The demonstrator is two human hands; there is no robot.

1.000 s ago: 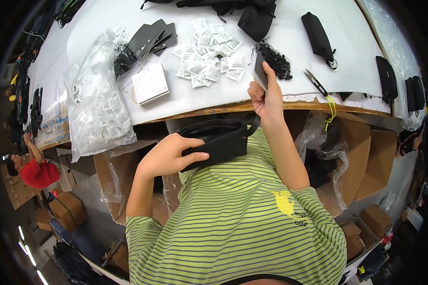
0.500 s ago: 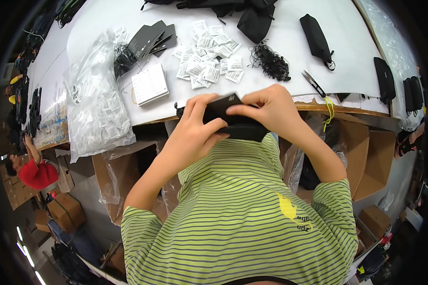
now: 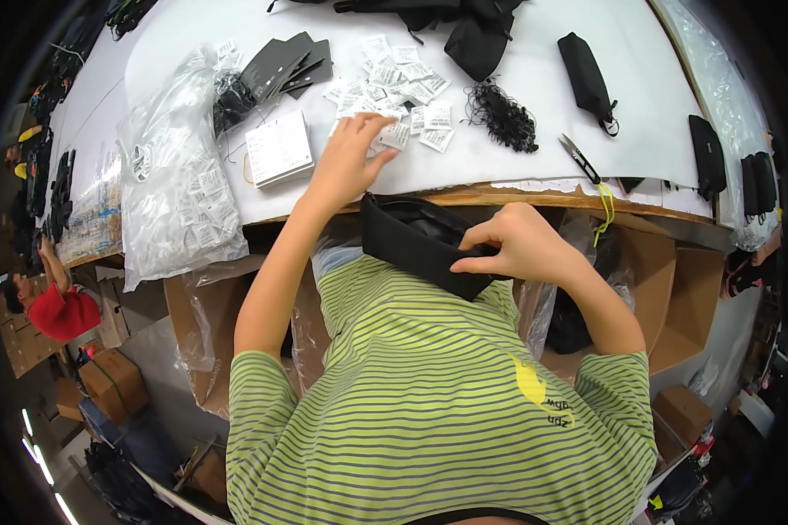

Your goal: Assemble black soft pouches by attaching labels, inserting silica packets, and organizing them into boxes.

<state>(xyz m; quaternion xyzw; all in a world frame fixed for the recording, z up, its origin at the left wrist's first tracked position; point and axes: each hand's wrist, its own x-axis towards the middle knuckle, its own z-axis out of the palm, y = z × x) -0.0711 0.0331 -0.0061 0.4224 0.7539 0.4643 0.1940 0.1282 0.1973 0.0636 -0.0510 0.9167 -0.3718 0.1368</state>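
Note:
My right hand (image 3: 518,243) pinches the rim of a black zip pouch (image 3: 416,245), which hangs against my shirt at the table's front edge. The pouch's mouth gapes upward and its inside is dark. Over the table, my left hand (image 3: 352,162) reaches out with thumb and fingers apart. Its fingertips are at the near edge of a loose pile of small white printed packets (image 3: 403,83); whether they touch one is unclear. To its left stands a stack of white printed cards (image 3: 278,149), and behind that lie several dark grey cards (image 3: 280,66).
A clear plastic bag (image 3: 179,188) full of white packets lies at left. Black cords (image 3: 503,118), thread snips (image 3: 580,159) with a yellow cord and a finished-looking black pouch (image 3: 587,79) lie at right. Cardboard boxes (image 3: 696,289) stand below the table. Far left, a person in red (image 3: 61,311) works.
My left hand has let go of the pouch and moved up to the white packets. The black card seen between my hands is out of sight. The pouch has come down, mouth open.

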